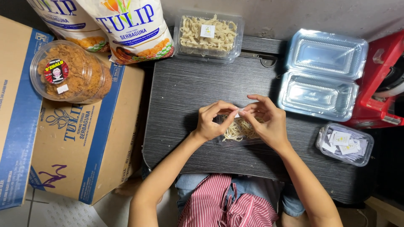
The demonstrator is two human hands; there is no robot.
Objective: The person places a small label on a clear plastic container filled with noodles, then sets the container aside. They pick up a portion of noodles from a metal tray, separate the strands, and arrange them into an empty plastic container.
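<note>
My left hand [213, 120] and my right hand [266, 120] meet over a small clear plastic box [240, 131] of pale noodle-like snacks on the dark table [185, 92]. Between the fingertips of both hands is a small white sticker [238, 113], held just above the box's lid. The box lies mostly hidden beneath my hands.
A filled, labelled snack box [209, 34] stands at the table's far edge. An open empty clear clamshell box [322, 75] lies right, a small tub of stickers [345, 143] below it, a red object [385, 80] beyond. Left: cardboard boxes [80, 147], a round snack tub [67, 72], flour bags [130, 27].
</note>
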